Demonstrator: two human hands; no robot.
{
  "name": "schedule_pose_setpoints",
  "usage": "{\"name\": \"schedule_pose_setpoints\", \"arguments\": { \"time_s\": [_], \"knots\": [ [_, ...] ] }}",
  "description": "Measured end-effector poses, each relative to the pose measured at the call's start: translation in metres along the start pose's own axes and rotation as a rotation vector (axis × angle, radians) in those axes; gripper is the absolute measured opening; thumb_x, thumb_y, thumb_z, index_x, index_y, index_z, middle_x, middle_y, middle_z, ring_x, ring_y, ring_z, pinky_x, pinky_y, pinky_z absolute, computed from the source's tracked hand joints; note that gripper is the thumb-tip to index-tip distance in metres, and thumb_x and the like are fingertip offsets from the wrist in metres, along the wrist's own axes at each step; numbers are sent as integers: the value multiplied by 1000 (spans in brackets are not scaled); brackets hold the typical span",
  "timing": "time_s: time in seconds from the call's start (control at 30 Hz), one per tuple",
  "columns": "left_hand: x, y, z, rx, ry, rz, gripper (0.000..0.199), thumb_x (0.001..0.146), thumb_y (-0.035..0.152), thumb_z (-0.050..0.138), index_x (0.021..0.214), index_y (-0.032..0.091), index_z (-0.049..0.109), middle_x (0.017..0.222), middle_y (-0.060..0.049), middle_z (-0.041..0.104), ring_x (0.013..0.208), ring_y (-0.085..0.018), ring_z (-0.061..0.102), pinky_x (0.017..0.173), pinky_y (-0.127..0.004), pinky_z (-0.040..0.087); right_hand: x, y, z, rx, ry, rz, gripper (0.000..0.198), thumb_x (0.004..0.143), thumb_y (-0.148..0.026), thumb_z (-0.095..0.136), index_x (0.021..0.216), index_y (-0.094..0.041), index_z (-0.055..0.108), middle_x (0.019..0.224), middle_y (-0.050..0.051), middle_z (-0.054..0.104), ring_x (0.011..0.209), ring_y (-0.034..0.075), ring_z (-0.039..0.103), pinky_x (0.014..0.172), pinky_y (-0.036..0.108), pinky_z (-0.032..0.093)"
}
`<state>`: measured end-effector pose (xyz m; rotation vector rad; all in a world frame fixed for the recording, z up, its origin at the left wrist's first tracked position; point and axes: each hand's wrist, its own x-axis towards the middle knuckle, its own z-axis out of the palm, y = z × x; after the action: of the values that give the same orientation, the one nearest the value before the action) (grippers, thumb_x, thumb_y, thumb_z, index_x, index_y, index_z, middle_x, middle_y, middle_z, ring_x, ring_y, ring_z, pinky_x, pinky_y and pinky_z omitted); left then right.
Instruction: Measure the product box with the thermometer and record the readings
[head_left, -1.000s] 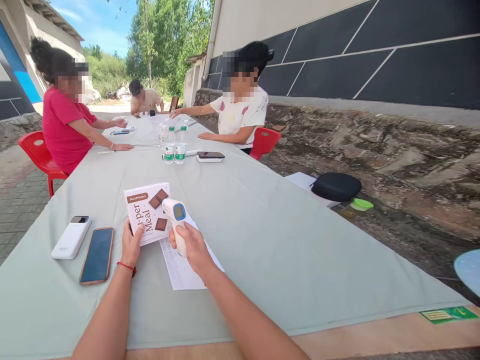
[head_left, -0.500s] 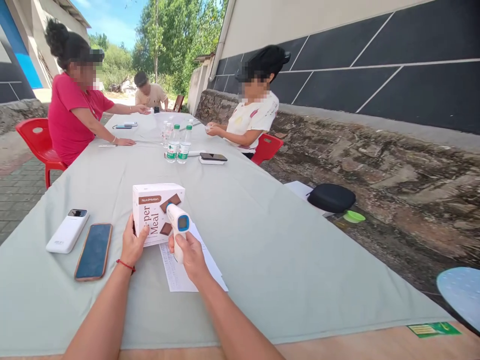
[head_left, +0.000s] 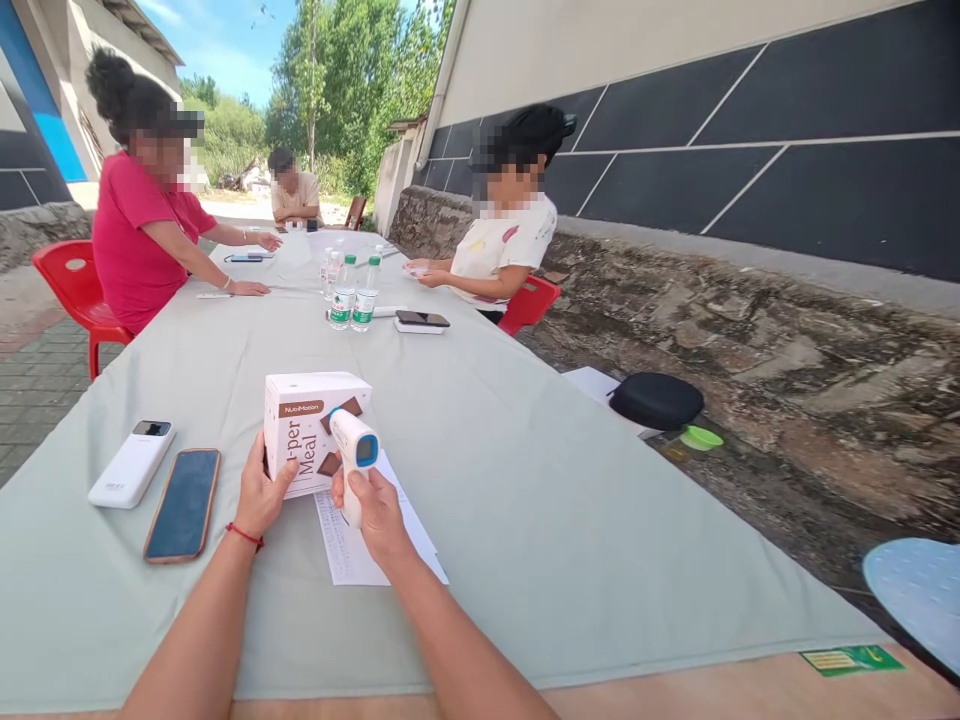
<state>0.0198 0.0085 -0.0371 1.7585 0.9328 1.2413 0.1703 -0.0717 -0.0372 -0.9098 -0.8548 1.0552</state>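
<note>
White cardboard box [head_left: 309, 432] stands upright on the table [head_left: 525, 480], steadied at its near left edge by the left hand [head_left: 259, 492], fingers curled against its side and thumb on the front. Right hand [head_left: 375, 510] is closed around the grip of a thermometer gun [head_left: 351, 458], whose head points at the box front, just beside it or touching; I cannot tell which. It looks like a reading is being taken off the box, and holding both hands steady seems to be what matters now. Both forearms reach forward from the near table edge, wrists raised a little. Under the right hand lies a printed paper sheet [head_left: 352, 550]; a phone [head_left: 182, 505] and a white power bank [head_left: 132, 464] lie to the left
</note>
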Motion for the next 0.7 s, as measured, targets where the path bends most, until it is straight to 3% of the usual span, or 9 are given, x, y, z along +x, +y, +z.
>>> {"name": "schedule_pose_setpoints", "arguments": {
  "time_s": [0.27, 0.47, 0.7],
  "knots": [
    [0, 0, 1, -5, 10, 30, 53, 82, 48, 62, 124, 18, 49, 108, -9, 65, 98, -25, 61, 87, -38, 49, 1, 0, -1, 1, 16, 6, 43, 78, -60, 61, 92, -19, 61, 60, -3, 53, 58, 14, 45, 59, 29, 37],
    [0, 0, 1, 15, 17, 41, 54, 83, 48, 61, 125, 18, 48, 110, -9, 64, 100, -25, 61, 87, -38, 49, 0, -1, 1, -6, 22, 8, 39, 78, -58, 62, 78, -19, 59, 60, -2, 53, 58, 13, 46, 59, 29, 37],
    [0, 2, 1, 21, 13, 38, 56, 83, 49, 61, 127, 18, 47, 112, -10, 64, 102, -26, 61, 88, -38, 49, 0, -2, 2, 29, 19, 18, 39, 78, -57, 62, 80, -19, 58, 59, -2, 53, 57, 13, 45, 59, 29, 37]
  ]
}}
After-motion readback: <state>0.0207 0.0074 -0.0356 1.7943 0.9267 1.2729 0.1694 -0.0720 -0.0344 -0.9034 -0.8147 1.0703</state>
